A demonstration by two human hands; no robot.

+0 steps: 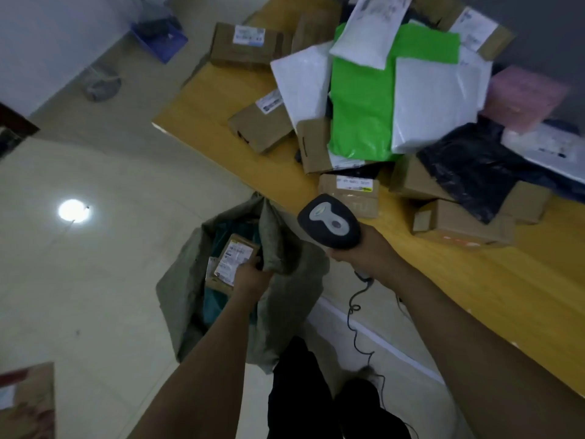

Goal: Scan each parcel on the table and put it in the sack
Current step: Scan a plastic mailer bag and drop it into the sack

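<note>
Left arm reaches down and forward, left hand (253, 275) at the mouth of the grey-green woven sack (183, 289). Its grip is closed on the edge of a small brown cardboard parcel with white label (232, 259), which sits partly inside the sack. Right arm extends right of the sack. Right hand (359, 253) has its grip wrapped round the handle of a black-and-grey handheld scanner (329, 221). Beyond the sack, a yellow wooden bench (459, 280) carries a heap of mixed parcels (433, 103), with a green plastic mailer (357, 106) among them.
</note>
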